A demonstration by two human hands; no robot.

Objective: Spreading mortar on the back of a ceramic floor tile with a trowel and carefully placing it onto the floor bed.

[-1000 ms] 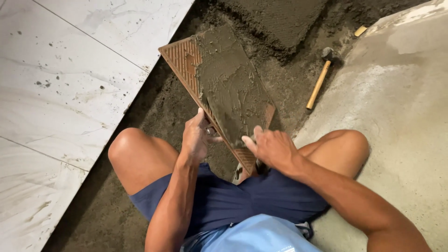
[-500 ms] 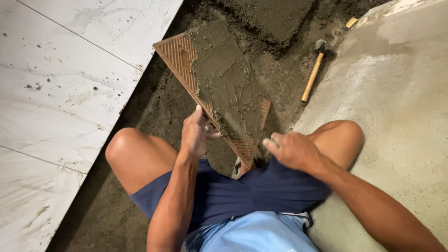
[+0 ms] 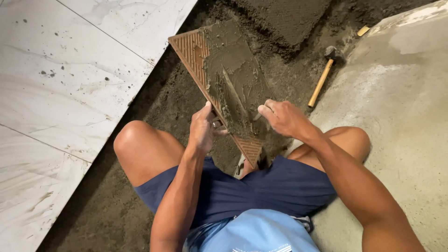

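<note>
Grey wet mortar [image 3: 235,77] covers most of the ribbed back of a reddish-brown rectangular tile [image 3: 193,49], which is held tilted above the dark mortar bed, between the person's bare knees. The left hand [image 3: 203,128] is closed around the tile's left edge, thumb on the upper face and fingers curled underneath. The right hand [image 3: 282,116] is closed on a thin metal trowel [image 3: 242,95] whose blade lies flat in the mortar on the tile; its handle is hidden inside the fist. The tile's lower corner points down toward the dark blue shorts [image 3: 261,189].

To the right, a mallet with a pale wooden handle and dark head [image 3: 322,79] lies on the mortar bed [image 3: 154,112] beside a grey concrete slab [image 3: 406,102]. Large white marbled floor tiles [image 3: 65,74], already laid, fill the left side, speckled with dark spots.
</note>
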